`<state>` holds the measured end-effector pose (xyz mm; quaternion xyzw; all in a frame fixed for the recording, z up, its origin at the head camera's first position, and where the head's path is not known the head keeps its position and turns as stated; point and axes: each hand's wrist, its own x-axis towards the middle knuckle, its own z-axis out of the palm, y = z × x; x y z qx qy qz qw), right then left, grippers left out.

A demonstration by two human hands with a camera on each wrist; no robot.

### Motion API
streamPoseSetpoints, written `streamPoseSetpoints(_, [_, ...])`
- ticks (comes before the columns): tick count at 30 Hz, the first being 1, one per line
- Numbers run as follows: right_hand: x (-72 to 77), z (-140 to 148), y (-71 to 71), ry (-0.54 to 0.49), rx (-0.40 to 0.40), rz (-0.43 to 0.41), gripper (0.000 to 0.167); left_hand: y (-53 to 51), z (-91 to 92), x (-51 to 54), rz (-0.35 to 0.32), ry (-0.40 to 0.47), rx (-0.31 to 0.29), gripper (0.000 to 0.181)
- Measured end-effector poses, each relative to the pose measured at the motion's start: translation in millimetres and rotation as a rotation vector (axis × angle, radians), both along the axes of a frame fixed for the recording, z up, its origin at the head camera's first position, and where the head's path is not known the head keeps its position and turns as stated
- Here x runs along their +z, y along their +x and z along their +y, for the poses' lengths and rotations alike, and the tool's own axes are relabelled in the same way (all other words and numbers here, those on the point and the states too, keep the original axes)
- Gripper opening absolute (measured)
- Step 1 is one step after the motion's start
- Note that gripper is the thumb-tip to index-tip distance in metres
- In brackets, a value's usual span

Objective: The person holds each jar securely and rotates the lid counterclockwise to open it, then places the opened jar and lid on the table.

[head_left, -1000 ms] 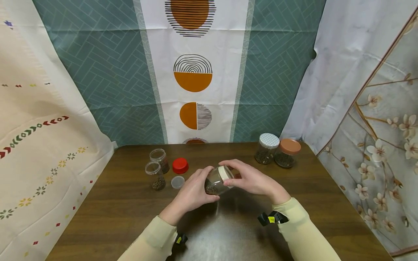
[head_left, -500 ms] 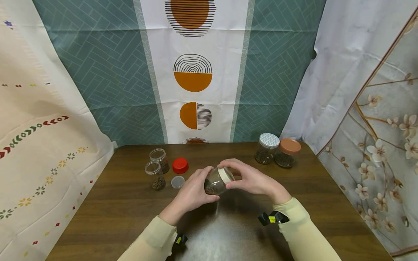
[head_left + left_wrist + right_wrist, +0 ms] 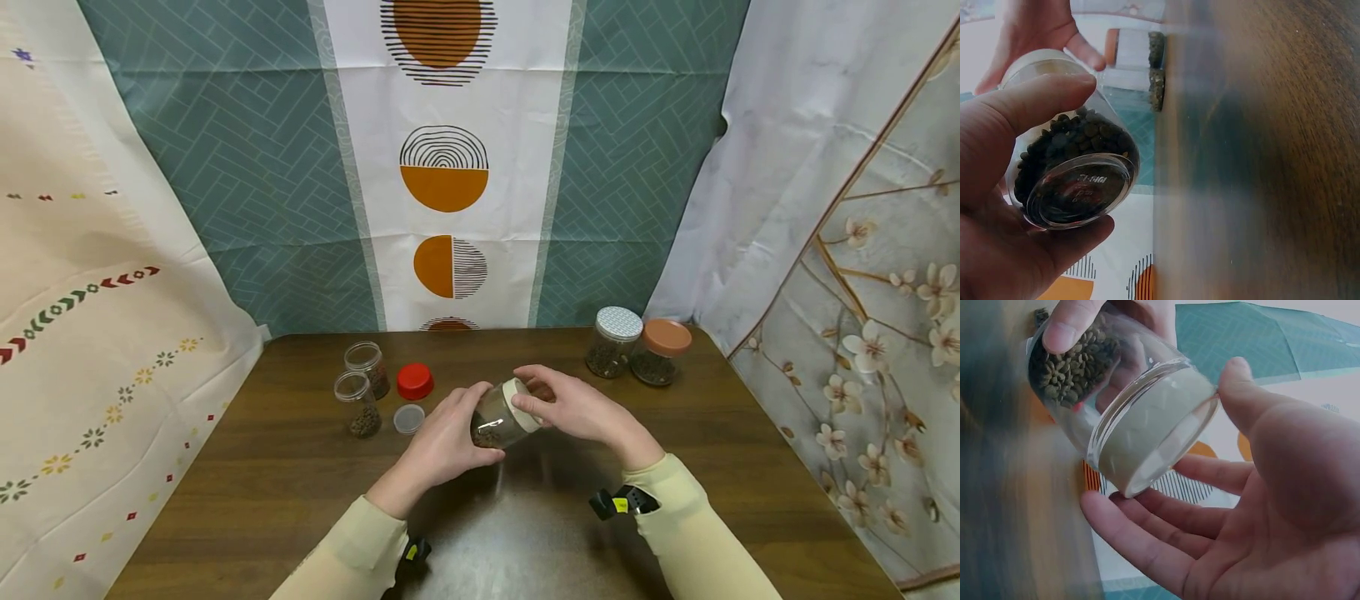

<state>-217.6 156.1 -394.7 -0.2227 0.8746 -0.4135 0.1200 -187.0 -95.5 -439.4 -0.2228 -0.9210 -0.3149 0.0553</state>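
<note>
A clear jar (image 3: 491,421) of dark pellets is tilted above the table, its cream lid (image 3: 520,406) facing right. My left hand (image 3: 448,437) grips the jar's body, thumb and fingers on opposite sides in the left wrist view. Around the lid (image 3: 1160,428) my right hand (image 3: 1266,481) is spread in the right wrist view; the thumb is at the rim and the fingers lie loosely beside the lower edge. The lid sits on the jar's mouth.
Two lidless jars with contents, one (image 3: 365,358) behind the other (image 3: 358,408), stand left beside a red lid (image 3: 415,381) and a translucent lid (image 3: 408,419). Back right are a patterned-lid jar (image 3: 613,346) and an orange-lidded jar (image 3: 658,354). Curtains rise behind the table (image 3: 247,467).
My right hand has turned about the lid, its thumb and fingers shifting along the rim and loosening. The left hand and the jar have barely moved.
</note>
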Motion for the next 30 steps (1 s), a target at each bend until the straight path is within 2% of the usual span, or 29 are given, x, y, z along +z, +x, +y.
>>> streamPoseSetpoints(2, [-0.1,-0.5,-0.3,0.001,-0.002,-0.036,0.064,0.1,-0.2,-0.4,0.004,-0.006,-0.001,0.095])
streamPoseSetpoints(5, [-0.4,-0.7,-0.4,0.013,0.003,-0.032,0.064,0.0,-0.6,-0.7,0.01,-0.018,-0.002,0.096])
streamPoseSetpoints(11, [1.2,-0.3,0.0,0.02,0.02,0.012,0.065,-1.1,-1.6,-1.4,0.013,-0.023,-0.008,0.097])
streamPoseSetpoints(20, [1.1,4.3,-0.5,0.017,0.094,0.094,0.065,-1.2,-3.0,-1.0,0.021,-0.031,-0.008,0.097])
streamPoseSetpoints(30, [1.2,10.7,0.4,-0.05,0.166,0.064,0.073,-2.0,-4.2,-3.8,0.004,-0.016,-0.01,0.097])
